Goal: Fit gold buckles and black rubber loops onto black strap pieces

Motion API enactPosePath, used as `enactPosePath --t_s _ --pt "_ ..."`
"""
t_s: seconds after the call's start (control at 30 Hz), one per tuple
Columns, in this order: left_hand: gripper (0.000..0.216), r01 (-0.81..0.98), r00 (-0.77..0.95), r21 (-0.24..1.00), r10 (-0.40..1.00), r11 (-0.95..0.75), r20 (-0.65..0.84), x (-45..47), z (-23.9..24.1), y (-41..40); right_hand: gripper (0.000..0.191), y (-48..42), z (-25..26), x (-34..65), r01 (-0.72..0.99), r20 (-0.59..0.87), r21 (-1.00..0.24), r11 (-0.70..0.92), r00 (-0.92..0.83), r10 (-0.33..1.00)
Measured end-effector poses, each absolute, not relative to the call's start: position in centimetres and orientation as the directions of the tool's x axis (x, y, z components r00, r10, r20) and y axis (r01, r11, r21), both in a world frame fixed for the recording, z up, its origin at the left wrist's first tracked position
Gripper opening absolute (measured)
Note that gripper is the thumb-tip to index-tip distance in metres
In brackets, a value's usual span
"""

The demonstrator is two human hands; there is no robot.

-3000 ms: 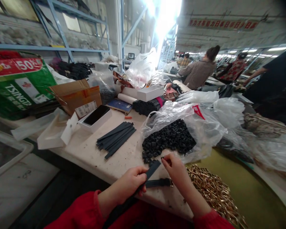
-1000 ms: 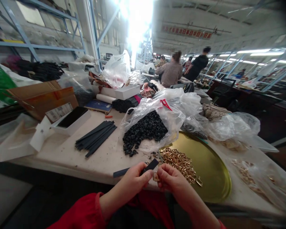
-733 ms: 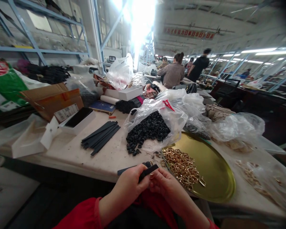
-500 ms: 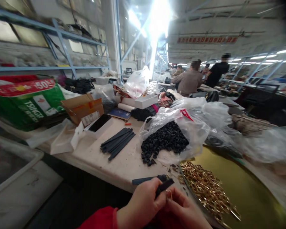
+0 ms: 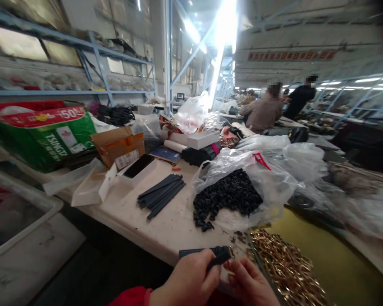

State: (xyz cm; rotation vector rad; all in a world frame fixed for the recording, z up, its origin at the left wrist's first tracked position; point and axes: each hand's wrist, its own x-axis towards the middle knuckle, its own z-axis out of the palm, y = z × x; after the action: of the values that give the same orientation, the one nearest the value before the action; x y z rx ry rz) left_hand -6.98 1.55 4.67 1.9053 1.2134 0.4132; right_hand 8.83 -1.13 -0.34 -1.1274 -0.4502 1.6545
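My left hand [image 5: 190,276] is closed around a dark strap strip [image 5: 219,260], whose end sticks out past the thumb. Close beside it, my right hand [image 5: 250,280] pinches a small gold metal buckle piece [image 5: 230,272] near the strip's end; its exact shape is partly hidden by the fingers. Just beyond my left hand, another dark strap [image 5: 198,251] lies at the table's edge. To the right, many gold metal pieces [image 5: 285,267] are heaped in a yellow tray [image 5: 335,255]. Small black loops [image 5: 226,197] spill from a clear plastic bag [image 5: 274,182].
A stack of dark strips [image 5: 161,193] lies on the table [image 5: 127,216]. Behind it are a phone in a white box [image 5: 138,170], an open cardboard box [image 5: 118,146] and a green bag [image 5: 47,138]. A white bin [image 5: 35,225] stands lower left. Two people [image 5: 264,108] are farther back.
The view has shifted, so the scene sits farther right. My right hand has moved slightly away from my left, and the gold piece now shows below the strip's end.
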Motion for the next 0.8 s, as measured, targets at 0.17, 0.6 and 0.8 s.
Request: enactPosePath --t_s 0.17,0.6,0.8 --pt "0.021 0.457 0.434 0.887 0.888 -0.072 -0.152 -6.5 2.7 2.7 0.030 -0.3 0.1 7.9 -0.611 -0.429 -0.719 -0.331 0.015 0.903" --pt "0.011 0.633 0.421 0.753 0.897 -0.180 -0.139 -5.8 2.6 2.6 0.022 -1.1 -1.1 6.7 -0.679 -0.394 -0.678 -0.283 0.010 0.919" --pt "0.007 0.648 0.651 0.380 0.739 -0.660 0.173 -6.3 1.7 1.9 0.014 -2.3 -0.9 7.2 -0.772 -0.408 -0.525 -0.357 -0.140 0.902"
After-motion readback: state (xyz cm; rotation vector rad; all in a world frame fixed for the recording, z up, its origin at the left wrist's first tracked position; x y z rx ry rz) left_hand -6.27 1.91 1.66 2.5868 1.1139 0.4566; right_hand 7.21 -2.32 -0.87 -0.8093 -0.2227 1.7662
